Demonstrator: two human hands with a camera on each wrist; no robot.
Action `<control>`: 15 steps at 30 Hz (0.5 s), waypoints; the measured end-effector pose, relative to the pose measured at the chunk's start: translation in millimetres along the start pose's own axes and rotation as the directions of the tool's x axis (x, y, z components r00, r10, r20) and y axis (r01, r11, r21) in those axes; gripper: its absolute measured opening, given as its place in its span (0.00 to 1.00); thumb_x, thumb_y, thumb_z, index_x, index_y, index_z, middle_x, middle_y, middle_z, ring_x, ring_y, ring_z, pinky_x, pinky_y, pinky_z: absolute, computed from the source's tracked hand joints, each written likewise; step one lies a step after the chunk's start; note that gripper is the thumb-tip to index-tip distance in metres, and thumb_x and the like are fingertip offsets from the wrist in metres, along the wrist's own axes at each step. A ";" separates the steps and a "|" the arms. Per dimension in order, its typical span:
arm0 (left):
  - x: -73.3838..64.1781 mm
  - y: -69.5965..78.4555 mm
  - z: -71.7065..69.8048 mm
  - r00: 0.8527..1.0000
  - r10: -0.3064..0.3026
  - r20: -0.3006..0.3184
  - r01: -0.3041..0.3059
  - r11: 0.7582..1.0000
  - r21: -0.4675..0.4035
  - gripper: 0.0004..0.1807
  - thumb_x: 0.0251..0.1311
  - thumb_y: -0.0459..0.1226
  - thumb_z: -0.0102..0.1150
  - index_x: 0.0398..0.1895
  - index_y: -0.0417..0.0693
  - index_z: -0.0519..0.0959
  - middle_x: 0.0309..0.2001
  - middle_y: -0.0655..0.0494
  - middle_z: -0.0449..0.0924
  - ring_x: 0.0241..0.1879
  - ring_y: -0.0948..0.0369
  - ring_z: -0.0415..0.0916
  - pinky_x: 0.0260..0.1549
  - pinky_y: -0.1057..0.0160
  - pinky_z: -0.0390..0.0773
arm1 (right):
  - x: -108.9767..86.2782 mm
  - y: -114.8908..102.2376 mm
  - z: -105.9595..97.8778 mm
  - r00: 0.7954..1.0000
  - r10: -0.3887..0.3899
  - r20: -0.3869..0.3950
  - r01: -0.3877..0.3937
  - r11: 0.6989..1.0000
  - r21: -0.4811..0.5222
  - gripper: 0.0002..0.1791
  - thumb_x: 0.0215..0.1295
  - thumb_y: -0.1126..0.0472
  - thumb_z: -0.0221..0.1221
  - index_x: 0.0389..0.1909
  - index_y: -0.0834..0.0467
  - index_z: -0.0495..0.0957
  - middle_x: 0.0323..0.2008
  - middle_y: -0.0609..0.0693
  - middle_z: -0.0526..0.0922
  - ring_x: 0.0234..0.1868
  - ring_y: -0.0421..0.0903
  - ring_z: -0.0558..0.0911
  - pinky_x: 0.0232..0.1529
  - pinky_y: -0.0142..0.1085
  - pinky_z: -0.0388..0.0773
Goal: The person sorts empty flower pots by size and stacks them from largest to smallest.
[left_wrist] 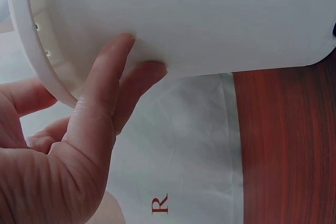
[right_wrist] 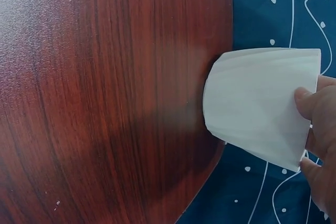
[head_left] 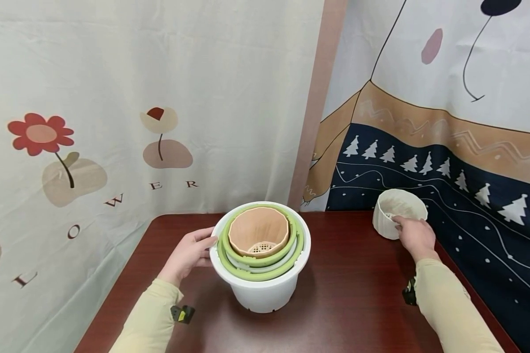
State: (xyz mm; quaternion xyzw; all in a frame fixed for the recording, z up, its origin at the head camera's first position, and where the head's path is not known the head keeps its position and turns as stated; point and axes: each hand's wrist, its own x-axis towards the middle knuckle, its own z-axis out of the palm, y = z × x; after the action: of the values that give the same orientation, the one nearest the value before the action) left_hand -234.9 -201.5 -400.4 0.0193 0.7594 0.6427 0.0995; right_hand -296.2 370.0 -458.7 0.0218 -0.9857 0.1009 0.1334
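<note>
A large white flowerpot (head_left: 265, 291) is on the dark red table, tilted a little toward the head camera. Nested inside it are green-rimmed pots (head_left: 260, 277) and, innermost, a tan pot (head_left: 258, 228) with a perforated bottom. My left hand (head_left: 193, 252) holds the large pot at its left rim. In the left wrist view, two fingers (left_wrist: 107, 72) lie against its outer wall below the rim. At the table's far right, my right hand (head_left: 417, 238) pinches the near rim of a small cream-white ribbed pot (head_left: 385, 223). Some right fingers are hidden behind its wall.
The wood-grain table (head_left: 344, 294) has a rounded far-left corner. Behind it hangs a pale curtain (head_left: 229, 98) with printed flowers and letters. A dark blue cloth (head_left: 459, 211) with white trees borders the right edge, close to the small pot.
</note>
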 end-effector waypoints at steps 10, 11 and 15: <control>0.5 0.8 0.1 1.000 -0.006 -0.005 0.006 1.000 0.002 0.28 0.71 0.36 0.53 0.70 0.32 0.64 0.50 0.39 0.81 0.36 0.53 0.85 0.35 0.52 0.85 | -6.0 -6.1 -0.1 0.997 0.007 -0.081 -0.006 1.000 0.008 0.14 0.65 0.68 0.57 0.51 0.62 0.79 0.37 0.66 0.84 0.40 0.69 0.78 0.45 0.60 0.72; 0.4 0.8 0.1 1.000 -0.007 -0.006 0.007 1.000 0.002 0.28 0.71 0.36 0.53 0.70 0.32 0.64 0.50 0.39 0.81 0.36 0.53 0.85 0.35 0.52 0.85 | -6.0 -7.1 -0.5 0.996 0.006 -0.084 -0.005 1.000 0.008 0.14 0.65 0.68 0.57 0.51 0.61 0.79 0.37 0.66 0.84 0.40 0.69 0.78 0.44 0.60 0.73; 0.2 0.8 0.1 1.000 -0.006 -0.006 0.006 1.000 0.001 0.28 0.71 0.36 0.53 0.70 0.32 0.64 0.49 0.39 0.81 0.36 0.53 0.85 0.35 0.52 0.85 | -4.9 -11.4 -2.1 0.996 -0.002 -0.084 0.003 1.000 0.010 0.14 0.66 0.68 0.57 0.51 0.61 0.80 0.37 0.66 0.84 0.39 0.68 0.79 0.41 0.60 0.74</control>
State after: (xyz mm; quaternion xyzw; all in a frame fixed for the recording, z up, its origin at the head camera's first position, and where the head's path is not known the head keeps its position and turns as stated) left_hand -235.2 -201.3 -399.7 0.0150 0.7600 0.6421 0.0990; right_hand -290.1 359.4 -455.8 0.0193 -0.9787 0.1067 0.1746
